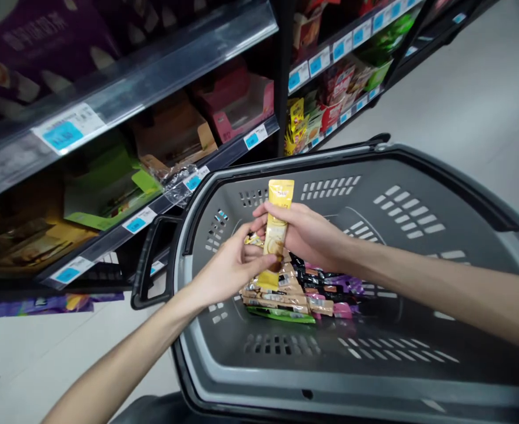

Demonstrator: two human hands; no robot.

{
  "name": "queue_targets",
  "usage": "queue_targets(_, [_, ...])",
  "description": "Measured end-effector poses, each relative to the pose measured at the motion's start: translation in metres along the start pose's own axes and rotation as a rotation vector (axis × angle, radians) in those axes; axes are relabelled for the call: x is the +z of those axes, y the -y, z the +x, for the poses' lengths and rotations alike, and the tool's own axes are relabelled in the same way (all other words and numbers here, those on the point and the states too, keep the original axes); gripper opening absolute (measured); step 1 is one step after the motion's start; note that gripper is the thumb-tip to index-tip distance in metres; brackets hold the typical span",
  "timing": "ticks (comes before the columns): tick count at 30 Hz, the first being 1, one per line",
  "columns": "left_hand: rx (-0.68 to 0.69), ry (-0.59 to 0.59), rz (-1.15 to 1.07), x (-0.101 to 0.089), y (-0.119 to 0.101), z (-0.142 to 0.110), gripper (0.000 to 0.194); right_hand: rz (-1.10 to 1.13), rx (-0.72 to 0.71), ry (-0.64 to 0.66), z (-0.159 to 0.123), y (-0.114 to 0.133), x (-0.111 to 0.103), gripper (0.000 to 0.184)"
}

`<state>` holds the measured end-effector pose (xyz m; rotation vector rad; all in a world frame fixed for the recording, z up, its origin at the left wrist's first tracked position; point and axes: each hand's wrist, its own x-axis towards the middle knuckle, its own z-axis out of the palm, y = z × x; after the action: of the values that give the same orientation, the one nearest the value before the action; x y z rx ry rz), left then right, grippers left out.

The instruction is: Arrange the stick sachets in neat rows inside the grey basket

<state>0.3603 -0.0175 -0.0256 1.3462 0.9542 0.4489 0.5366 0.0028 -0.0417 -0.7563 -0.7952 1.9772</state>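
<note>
A slim yellow sachet (276, 231), printed with a pale round picture, is held upright over the grey shopping basket (348, 368). My left hand (226, 265) grips its lower part, thumb across the front. Higher up, my right hand (308, 232) has its thumb on the sachet's face and its fingers behind. Beneath both hands, several stick sachets (281, 300) in tan, black, pink and purple lie in the basket, with a green one (281, 315) along the near side. My forearms cover part of the basket.
To the left, a dark shelf (136, 112) carries price labels and opened boxes, among them a green box (113, 182) and a pink box (242, 103). Packets fill another shelf (334, 88) farther back. The basket's black handle (153, 259) sticks out leftward. Pale floor (475, 100) shows at right.
</note>
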Motion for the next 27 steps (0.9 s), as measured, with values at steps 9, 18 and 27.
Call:
queue_targets(9, [-0.043,-0.260,0.259,-0.013,0.000,-0.015,0.052,-0.399,0.073,0.158,0.016,0.002,-0.022,0.031])
queue_targets(18, [-0.079,-0.195,0.629,-0.021,0.009,-0.027,0.063,-0.472,0.116,0.027,0.022,-0.015,-0.023,0.031])
queue_targets(27, [0.011,-0.225,0.694,-0.023,0.006,-0.024,0.053,-0.426,0.080,0.049,0.022,-0.014,-0.023,0.025])
